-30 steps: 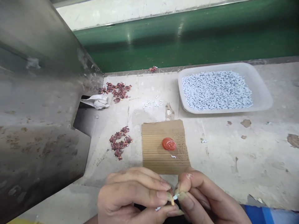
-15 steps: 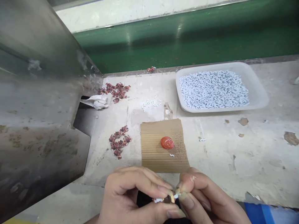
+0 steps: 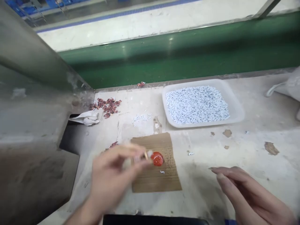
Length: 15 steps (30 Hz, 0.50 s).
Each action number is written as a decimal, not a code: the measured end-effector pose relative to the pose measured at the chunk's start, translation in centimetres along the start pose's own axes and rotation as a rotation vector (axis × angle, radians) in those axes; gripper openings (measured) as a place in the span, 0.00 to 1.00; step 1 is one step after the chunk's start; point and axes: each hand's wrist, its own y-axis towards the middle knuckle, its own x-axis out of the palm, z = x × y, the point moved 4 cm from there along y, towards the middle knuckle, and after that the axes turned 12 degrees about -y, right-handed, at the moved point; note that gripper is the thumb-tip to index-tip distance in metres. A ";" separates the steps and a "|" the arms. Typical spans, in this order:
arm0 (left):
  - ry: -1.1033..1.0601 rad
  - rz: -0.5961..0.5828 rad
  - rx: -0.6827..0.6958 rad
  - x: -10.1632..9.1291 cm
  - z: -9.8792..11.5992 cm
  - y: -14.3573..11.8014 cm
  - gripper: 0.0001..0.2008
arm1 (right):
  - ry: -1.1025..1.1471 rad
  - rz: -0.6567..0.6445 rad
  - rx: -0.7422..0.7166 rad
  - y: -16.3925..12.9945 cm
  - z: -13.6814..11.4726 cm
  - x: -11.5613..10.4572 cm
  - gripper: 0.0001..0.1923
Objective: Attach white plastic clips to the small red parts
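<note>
My left hand, blurred by motion, is over the left part of a piece of corrugated cardboard. Between its thumb and fingers is a small dark-red piece with pale and yellowish parts; its details are smeared. Just right of those fingertips, a glossy red blob sits on the cardboard, and below it lies a white squiggly bit. Well to the right, my right hand hovers above the table, fingers stretched out and thumb alongside, with nothing visible in them.
A translucent tray full of white squiggly bits stands at the back right. Loose white bits and a heap of dark-red pieces lie left of it. A metal housing walls the left; a green panel runs behind.
My hands have parted: the left moved up over the cardboard with the dark-red piece, the right drew away to the right. The view has shifted, showing more background.
</note>
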 end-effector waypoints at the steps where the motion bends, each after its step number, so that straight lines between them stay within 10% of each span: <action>1: 0.141 0.031 0.040 0.3 -0.7 2.9 0.06 | -0.134 0.002 -0.071 0.8 0.6 -0.3 0.05; 8: 0.421 0.057 0.025 3.9 -7.1 24.4 0.04 | -0.424 -0.083 -0.450 4.6 1.8 1.2 0.10; 15: 0.533 -0.017 -0.063 3.2 -9.1 28.2 0.12 | -0.501 -0.108 -0.678 6.4 1.4 1.8 0.21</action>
